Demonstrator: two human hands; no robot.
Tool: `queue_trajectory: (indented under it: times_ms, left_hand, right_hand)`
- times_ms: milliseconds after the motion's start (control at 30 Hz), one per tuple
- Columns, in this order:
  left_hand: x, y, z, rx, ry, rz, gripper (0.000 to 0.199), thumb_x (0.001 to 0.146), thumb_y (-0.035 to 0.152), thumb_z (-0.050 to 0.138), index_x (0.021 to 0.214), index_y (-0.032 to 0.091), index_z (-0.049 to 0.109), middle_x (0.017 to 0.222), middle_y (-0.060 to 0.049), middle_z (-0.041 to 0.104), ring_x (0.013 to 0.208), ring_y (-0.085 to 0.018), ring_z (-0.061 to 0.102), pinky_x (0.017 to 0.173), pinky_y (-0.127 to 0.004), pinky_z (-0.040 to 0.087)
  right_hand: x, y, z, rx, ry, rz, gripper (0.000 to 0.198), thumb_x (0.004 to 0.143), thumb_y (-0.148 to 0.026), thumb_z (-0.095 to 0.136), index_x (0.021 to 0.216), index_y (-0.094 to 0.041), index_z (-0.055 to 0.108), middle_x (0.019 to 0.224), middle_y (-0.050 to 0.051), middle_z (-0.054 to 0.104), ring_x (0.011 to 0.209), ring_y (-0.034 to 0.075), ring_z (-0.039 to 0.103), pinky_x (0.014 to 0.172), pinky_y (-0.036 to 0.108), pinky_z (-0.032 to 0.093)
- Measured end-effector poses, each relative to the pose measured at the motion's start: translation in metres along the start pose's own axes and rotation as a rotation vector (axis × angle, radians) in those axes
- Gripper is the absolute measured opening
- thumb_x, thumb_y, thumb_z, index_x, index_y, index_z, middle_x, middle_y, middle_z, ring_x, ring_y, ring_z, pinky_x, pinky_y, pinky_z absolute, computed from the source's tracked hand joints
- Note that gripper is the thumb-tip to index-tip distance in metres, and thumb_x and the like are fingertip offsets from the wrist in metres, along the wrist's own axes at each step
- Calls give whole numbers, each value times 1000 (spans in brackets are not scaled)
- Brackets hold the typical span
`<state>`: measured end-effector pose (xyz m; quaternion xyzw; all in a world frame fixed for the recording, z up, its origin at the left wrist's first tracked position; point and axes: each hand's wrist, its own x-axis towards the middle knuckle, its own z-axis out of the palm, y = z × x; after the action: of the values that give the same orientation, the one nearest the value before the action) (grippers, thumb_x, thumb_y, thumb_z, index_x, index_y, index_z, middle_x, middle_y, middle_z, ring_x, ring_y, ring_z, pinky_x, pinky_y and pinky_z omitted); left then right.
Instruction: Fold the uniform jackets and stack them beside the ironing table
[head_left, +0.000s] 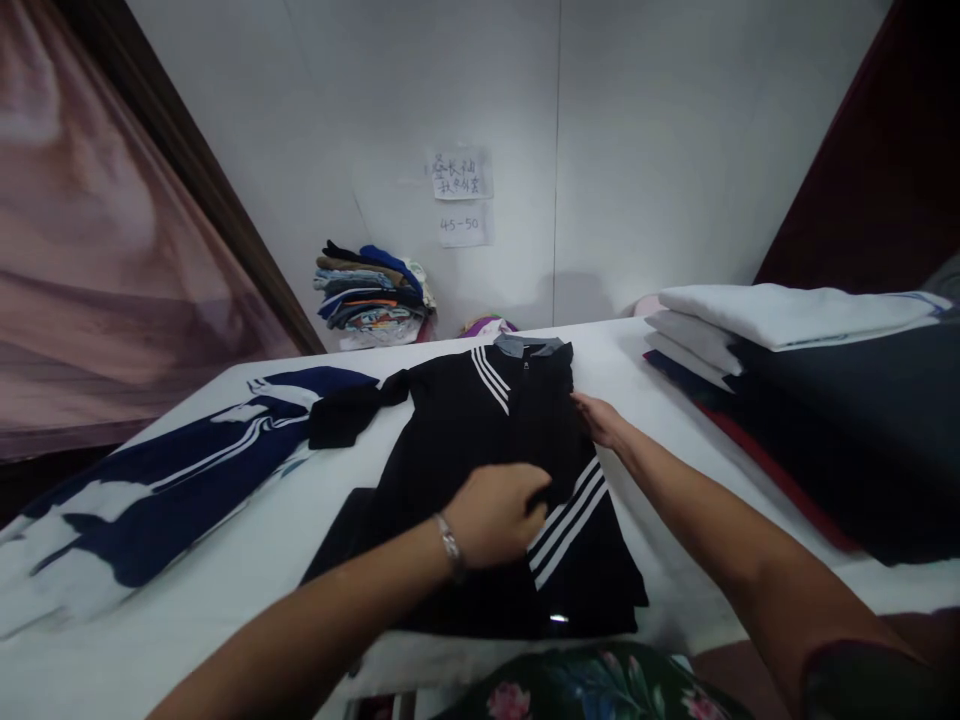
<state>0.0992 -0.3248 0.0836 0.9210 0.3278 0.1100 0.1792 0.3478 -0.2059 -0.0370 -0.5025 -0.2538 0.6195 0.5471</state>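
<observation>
A black zip jacket [450, 440] with white triple stripes and a grey collar lies on the white table, collar toward the wall. Its sleeve on the left sticks out to the side, while the one on the right is folded in across the front. My left hand [501, 515], with a bracelet at the wrist, is closed over the lower front and grips black fabric of the folded sleeve. At the jacket's right edge, below the shoulder, my right hand [596, 418] has its fingers on the cloth; they are partly hidden under it.
On the left of the white table [225, 610] lies a navy and white garment [187, 465]. A pile of folded clothes [375, 295] stands at the back. Large folded fabrics [810, 350] are stacked on the right. Handwritten paper notes [461, 190] hang on the wall.
</observation>
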Motion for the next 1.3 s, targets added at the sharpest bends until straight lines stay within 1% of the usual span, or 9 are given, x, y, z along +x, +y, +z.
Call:
queue_trajectory:
  times_ms: [100,200,467,600,767,933,1100,1200,1300]
  left_hand:
    - [-2,10,60,229,-191,111,18,80,26,50,91,18,61,90,-7,67,78,-22,65,68,-34,52]
    - [-2,11,93,277,-293,176,22,79,32,52,92,17,61,90,-8,66,76,-24,65,64,-34,52]
    - [3,1,86,-7,-402,110,55,74,66,54,109,25,63,96,-5,69,84,-24,66,70,-34,51]
    - [17,-13,85,-81,-234,89,44,83,55,51,115,25,60,110,-4,67,102,-22,61,88,-35,47]
    - [32,-33,115,14,-119,32,65,82,57,52,137,23,42,149,-11,32,139,-29,22,112,-54,14]
    - [28,-34,141,-13,-183,-56,70,85,61,43,144,26,31,153,-11,20,141,-29,13,112,-57,7]
    - [51,-53,117,-68,-67,-118,44,86,50,50,124,29,56,142,-7,44,131,-26,38,107,-50,29]
    - [90,-91,89,0,172,-258,30,91,34,45,114,25,62,133,-6,54,122,-20,47,104,-41,35]
    - [138,-136,71,62,253,-422,32,92,25,42,118,23,60,134,-5,53,124,-19,44,104,-37,34]
  right_hand:
    - [18,-12,0,61,16,29,28,94,-29,40,72,-18,53,56,0,54,49,11,52,54,23,49]
    - [35,-17,-3,121,45,46,25,93,-25,42,71,-17,51,54,-1,52,47,11,51,52,22,49]
    - [87,-38,-15,201,139,-56,9,88,-16,44,90,-17,53,59,-3,51,48,11,51,48,20,48]
    - [120,-50,-19,190,182,-113,33,81,-9,47,112,-20,47,67,-4,56,51,11,53,50,19,49]
    - [161,-70,-11,130,148,-149,54,77,-8,48,128,-22,40,84,0,64,63,12,60,58,23,53]
    - [192,-74,1,12,67,-133,52,75,-5,50,124,-23,48,88,0,66,63,11,60,62,25,52]
    - [206,-57,-7,-77,111,-89,50,75,1,40,122,-14,49,79,1,64,56,9,56,63,26,48]
    - [208,-55,-12,-73,101,-109,50,72,-2,47,118,-20,52,76,-1,63,58,12,57,59,25,50]
    - [209,-59,-11,-53,104,-136,50,74,-6,48,121,-24,50,80,-1,64,63,12,59,59,25,51]
